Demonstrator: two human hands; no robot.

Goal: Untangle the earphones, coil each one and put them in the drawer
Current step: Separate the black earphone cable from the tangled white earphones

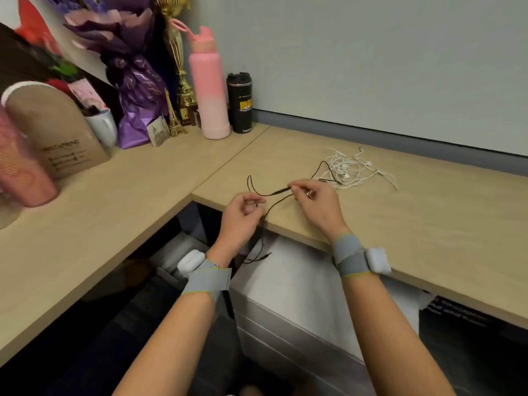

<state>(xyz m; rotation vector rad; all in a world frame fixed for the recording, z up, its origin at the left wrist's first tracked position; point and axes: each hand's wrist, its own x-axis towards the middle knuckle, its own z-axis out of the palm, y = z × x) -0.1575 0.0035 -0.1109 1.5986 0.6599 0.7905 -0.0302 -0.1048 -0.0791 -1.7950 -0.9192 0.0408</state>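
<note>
We look down on an L-shaped, light wood-grain table set into a corner against a pale grey partition wall with a darker grey strip along its foot.

Over the table's inner corner, our left hand and right hand hold the thin black earphone cable. The left fingers are curled and pinch the cable. The right fingers are closed together on its slim inline piece. One loop stands up between the hands, another runs back over the table, and the rest hangs over the table edge, ending below it.

The tangled white earphones lie in a loose heap on the table just beyond the right hand, touched by the black loop.

Under the table edge stands a grey metal drawer cabinet.

Along the far left side we see a tall pink bottle with a black lidded tumbler just beside it, a gold trophy, a small gold Eiffel Tower model, a purple wrapped bouquet, a white mug and a brown paper bag.

Both wrists wear grey bands with white pods.
</note>
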